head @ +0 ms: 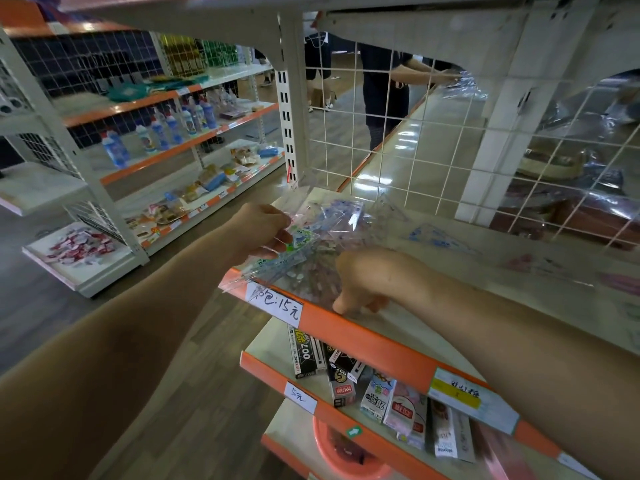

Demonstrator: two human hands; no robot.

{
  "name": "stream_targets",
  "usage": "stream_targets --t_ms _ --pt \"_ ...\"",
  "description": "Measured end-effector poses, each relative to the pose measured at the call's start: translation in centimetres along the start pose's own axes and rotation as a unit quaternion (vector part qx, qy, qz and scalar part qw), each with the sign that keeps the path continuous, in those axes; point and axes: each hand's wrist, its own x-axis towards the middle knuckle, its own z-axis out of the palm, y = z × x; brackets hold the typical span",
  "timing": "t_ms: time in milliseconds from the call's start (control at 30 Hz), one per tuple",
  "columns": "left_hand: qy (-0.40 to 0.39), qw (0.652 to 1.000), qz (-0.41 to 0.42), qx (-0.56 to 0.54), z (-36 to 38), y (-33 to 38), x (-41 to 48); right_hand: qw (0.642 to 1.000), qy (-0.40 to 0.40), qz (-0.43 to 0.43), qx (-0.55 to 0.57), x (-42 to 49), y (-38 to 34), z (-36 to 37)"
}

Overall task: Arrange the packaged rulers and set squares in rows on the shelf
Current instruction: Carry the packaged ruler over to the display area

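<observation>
**Desk:** What's the pic show, pls?

**Photog:** A store worker's two hands on a pile of packets (332,223) at the left front corner of a cream shelf (491,237). The pile lies flat and overhangs the orange front strip (363,337), just above a handwritten price tag (275,304). Left hand (263,230) pinches the pile's near-left corner, thumb on top. Right hand (367,278) sits over the pile's near edge w/ fingers bent down to the strip. Can't tell if it pinches a packet or only presses.

**Desk:** And the goods?

**Photog:** Clear, glossy plastic sleeves, v. reflective. Rulers and set squares inside are see-through w/ pale blue and purple print, plus a green-and-white label near the left thumb. They're fanned at odd angles, not squared up. One more clear packet (438,237) lies flat further right, apart from the pile.

**Desk:** Judgement on the step?

**Photog:** Looks like squaring the pile for a first row. Prob. best to slide it back off the strip so nothing hangs over, keep the right hand flat as a stop and tap the edges even w/ the left. The film looks slick, so sleeves may skate apart, and lifting one corner only could spill them toward the boxes (346,368) on the shelf below. Start the row at the left end, parallel to the wire grid (381,150) behind.
</observation>
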Motion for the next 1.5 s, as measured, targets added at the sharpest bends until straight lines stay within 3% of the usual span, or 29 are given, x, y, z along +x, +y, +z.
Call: stream_targets --t_ms 267,467,600,933,1033,1167,1233,1500 --pt "0.017 0.999 0.0 0.045 0.3 -0.2 -0.7 0.998 0.052 0.014 -0.037 -0.9 0.5 1.0" --pt "0.041 0.998 -0.008 0.04 0.7 -0.1 -1.3 0.994 0.068 -0.009 0.082 0.4 1.2 2.2" --pt "0.032 0.998 -0.03 0.039 0.7 -0.5 -1.5 0.992 0.097 -0.01 0.076 0.5 0.9 1.9" --pt "0.019 0.998 -0.061 -0.007 -0.2 -1.2 -0.9 0.974 0.041 0.005 0.224 1.8 2.3 2.5" --pt "0.034 0.997 -0.064 -0.018 -0.4 -1.3 -0.7 0.985 0.049 0.015 0.167 0.9 1.8 1.8" --pt "0.059 0.995 -0.068 -0.034 -0.6 -1.5 -0.7 0.987 0.152 0.04 0.042 2.6 0.2 2.1" --pt "0.062 0.995 -0.074 -0.039 -0.7 -1.6 -0.8 0.987 0.161 0.018 0.018 4.4 -0.8 2.8" --pt "0.05 0.996 -0.069 -0.015 -1.4 -1.7 -0.9 0.994 0.056 0.001 0.089 2.6 0.4 0.7"
